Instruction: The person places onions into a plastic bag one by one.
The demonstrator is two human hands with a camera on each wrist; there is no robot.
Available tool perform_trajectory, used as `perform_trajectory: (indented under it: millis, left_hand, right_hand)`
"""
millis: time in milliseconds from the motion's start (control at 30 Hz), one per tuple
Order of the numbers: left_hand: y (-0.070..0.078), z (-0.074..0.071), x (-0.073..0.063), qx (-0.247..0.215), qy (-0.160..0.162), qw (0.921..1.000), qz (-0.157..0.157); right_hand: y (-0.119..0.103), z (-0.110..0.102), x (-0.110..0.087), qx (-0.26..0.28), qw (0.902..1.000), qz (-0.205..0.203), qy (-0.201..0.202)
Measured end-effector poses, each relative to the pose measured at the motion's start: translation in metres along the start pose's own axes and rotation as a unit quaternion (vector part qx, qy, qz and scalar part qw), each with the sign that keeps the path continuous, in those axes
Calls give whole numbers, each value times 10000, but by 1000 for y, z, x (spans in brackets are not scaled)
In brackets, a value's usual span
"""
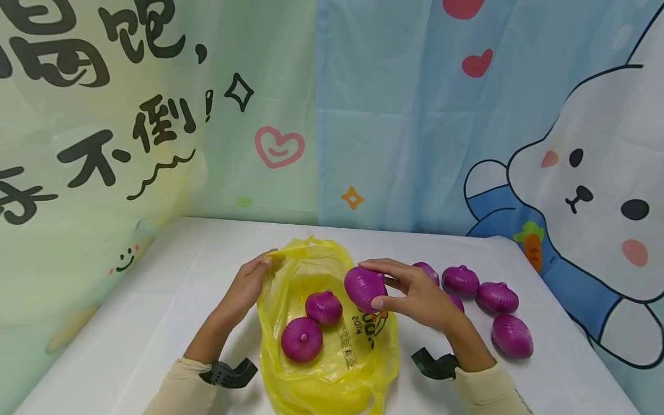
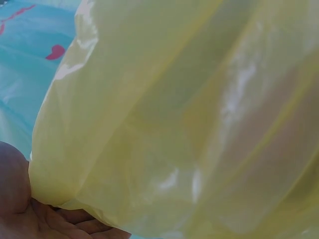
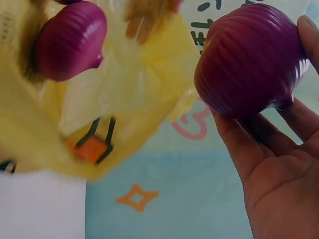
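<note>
My left hand [image 1: 248,288] grips the left rim of a yellow plastic bag [image 1: 275,377] that lies spread on the table with its mouth toward the back. In the left wrist view the bag [image 2: 144,119] covers most of the picture, with part of the hand [image 2: 50,219] below it. Two purple onions, one nearer [image 1: 302,340] and one farther [image 1: 324,307], lie within the bag's outline. Over the bag's right side, my right hand [image 1: 422,297] holds another purple onion [image 1: 360,288] between thumb and fingers. The right wrist view shows this onion [image 3: 249,59] up close, its stem end toward the palm.
Several more purple onions [image 1: 497,297] are grouped on the white table [image 1: 176,276] to the right of the bag, some partly behind my right hand. A printed cloth backdrop [image 1: 373,127] rises along the table's back edge. Each wrist wears a dark strap device [image 1: 228,374].
</note>
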State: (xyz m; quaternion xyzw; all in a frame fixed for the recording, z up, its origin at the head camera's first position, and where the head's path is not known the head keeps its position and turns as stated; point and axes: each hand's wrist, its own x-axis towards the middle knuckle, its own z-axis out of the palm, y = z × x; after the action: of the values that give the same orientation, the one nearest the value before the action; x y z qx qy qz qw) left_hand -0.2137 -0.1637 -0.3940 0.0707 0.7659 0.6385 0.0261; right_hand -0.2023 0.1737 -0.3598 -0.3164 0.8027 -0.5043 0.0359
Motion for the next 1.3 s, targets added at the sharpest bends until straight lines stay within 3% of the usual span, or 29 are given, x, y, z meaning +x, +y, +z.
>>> perform_trajectory:
  millis: [333, 567, 1067, 1300]
  left_hand:
    - [-3, 0, -1, 119, 48, 9999, -18]
    - [-2, 1, -1, 127, 30, 9999, -27]
    - [-2, 0, 0, 131, -29, 9999, 83]
    - [-2, -1, 1, 52, -60, 9999, 95]
  right_hand:
    - [6, 20, 20, 261, 9989, -146, -373]
    - [10, 32, 28, 553, 9944, -125, -896]
    - [28, 56, 37, 31, 9918, 108, -1275]
    - [27, 61, 40, 134, 9902, 151, -1385]
